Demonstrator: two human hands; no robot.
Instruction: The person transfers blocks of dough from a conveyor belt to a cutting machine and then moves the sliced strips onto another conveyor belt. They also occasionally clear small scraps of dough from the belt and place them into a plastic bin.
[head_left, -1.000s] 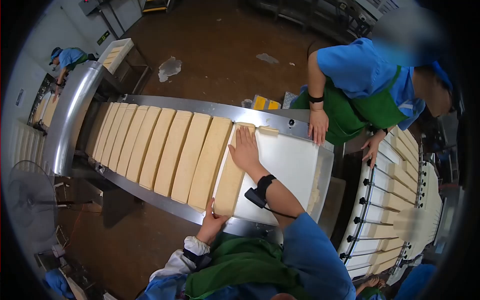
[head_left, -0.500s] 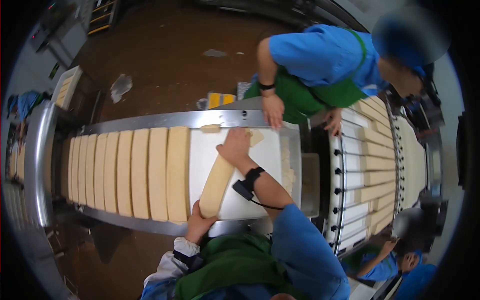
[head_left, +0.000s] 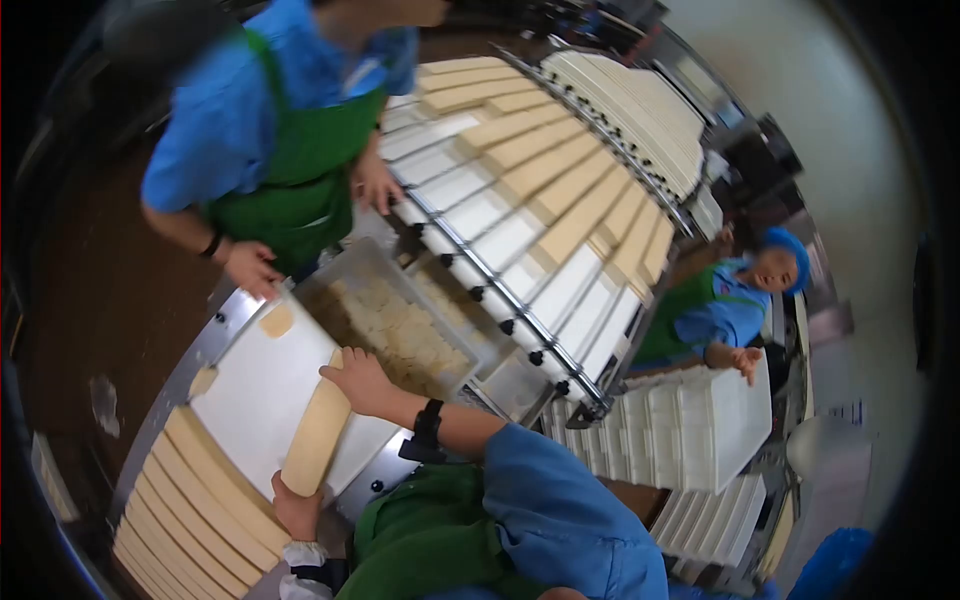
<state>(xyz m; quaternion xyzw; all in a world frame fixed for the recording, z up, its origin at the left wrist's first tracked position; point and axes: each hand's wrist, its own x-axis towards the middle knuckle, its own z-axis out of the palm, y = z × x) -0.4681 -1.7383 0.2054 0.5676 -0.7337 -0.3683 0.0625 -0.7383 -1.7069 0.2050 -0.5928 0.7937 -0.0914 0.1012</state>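
Observation:
A long pale dough strip (head_left: 318,435) lies slantwise over the white work surface (head_left: 255,372), held by both of my hands. My left hand (head_left: 297,508) is closed around its near end. At its far end, my right hand (head_left: 358,383) grips the top with fingers wrapped over. Left of it, several similar dough strips (head_left: 190,490) lie side by side in a row. Small flat dough scraps (head_left: 276,321) rest near the far edge of the surface.
A clear bin (head_left: 400,335) of dough scraps stands beyond my right hand. Behind it, a slatted conveyor (head_left: 560,200) carries dough strips. A co-worker in a green apron (head_left: 300,150) stands opposite; another (head_left: 720,305) is at the right beside stacked white trays (head_left: 660,430).
My view has swung to the right, bringing the scrap bin and stacked trays into sight. Both hands still hold the dough strip, which has come away from the row's edge little, if at all.

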